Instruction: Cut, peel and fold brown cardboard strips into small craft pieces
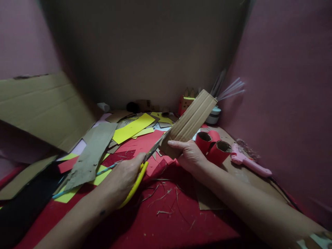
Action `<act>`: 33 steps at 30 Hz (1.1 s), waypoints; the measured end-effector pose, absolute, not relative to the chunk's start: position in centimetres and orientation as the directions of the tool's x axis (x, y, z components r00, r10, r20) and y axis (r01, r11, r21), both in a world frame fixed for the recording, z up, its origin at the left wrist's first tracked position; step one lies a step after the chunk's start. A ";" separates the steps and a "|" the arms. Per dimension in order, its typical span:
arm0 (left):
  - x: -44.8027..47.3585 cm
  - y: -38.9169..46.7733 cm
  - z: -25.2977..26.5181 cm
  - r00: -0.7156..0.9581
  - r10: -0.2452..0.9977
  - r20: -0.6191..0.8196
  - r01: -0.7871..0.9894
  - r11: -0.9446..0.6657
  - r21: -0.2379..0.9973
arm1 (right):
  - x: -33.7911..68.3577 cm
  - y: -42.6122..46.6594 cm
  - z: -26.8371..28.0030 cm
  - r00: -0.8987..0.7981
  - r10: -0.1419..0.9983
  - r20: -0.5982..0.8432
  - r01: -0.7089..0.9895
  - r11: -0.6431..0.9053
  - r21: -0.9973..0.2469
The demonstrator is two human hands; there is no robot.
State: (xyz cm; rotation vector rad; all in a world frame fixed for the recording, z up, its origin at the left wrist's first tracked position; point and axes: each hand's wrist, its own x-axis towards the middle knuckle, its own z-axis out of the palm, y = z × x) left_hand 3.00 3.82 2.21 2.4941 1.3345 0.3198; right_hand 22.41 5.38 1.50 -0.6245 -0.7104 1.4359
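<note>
My left hand is closed around yellow-handled scissors. Their blades reach up and right to the edge of a long cardboard strip. Gripping that strip near its lower end is my right hand, thumb on top. The strip tilts up and to the right above the table. Whether the blades are through the cardboard, I cannot tell. Just beyond my right hand stand red cardboard tubes. Thin cut scraps lie on the red cloth below my hands.
A pink glue gun lies at the right on a cardboard sheet. Yellow paper, red paper and a cardboard piece cover the table's left and middle. A large cardboard panel leans at the left. Pale sticks stand behind the strip.
</note>
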 end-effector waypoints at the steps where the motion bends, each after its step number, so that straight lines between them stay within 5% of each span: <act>1: 3.1 3.8 2.3 0.557 0.828 0.061 0.758 -0.537 0.369 | 22.4 5.4 1.4 0.003 0.998 0.063 -0.646 0.050 -0.761; 27: 3.0 3.9 1.7 0.517 0.848 0.115 0.794 -0.526 0.306 | 21.6 5.3 0.8 0.058 0.991 0.117 -0.615 0.128 -0.778; 33: 2.2 4.7 1.3 0.503 0.839 0.208 0.793 -0.544 0.273 | 24.3 5.6 2.1 -0.005 1.000 0.017 -0.534 0.012 -0.845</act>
